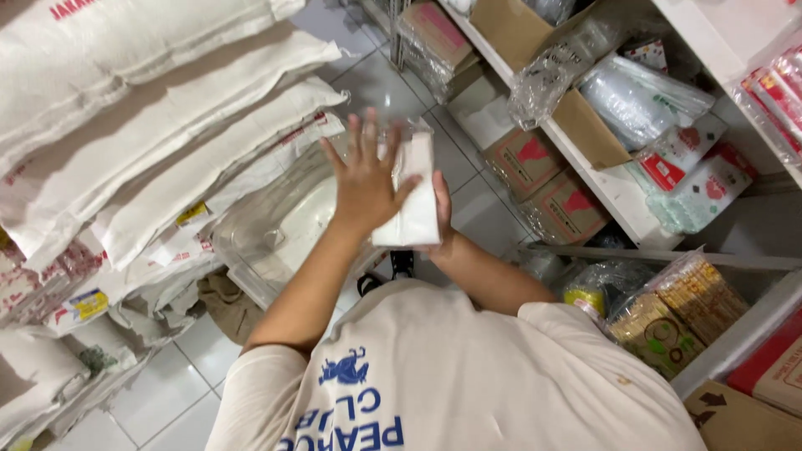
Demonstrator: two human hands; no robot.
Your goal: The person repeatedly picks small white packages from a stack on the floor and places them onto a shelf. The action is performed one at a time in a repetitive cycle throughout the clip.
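In front of my chest I hold a white, flat packet [415, 196] upright. My right hand [441, 209] grips it from behind and the right, with only the thumb side showing. My left hand [363, 175] lies flat against the packet's left face, fingers spread and the thumb across the white surface. Below both hands, on the tiled floor, stands a clear plastic tub [280, 225] with something white inside. My beige shirt [451, 376] fills the bottom of the view.
Stacked white woven sacks [150, 125] fill the left side, down to the floor. On the right, white shelves [601, 175] carry cardboard boxes [535, 159], clear plastic bags and wrapped packets [693, 292]. A strip of grey floor tiles [159, 384] runs between them.
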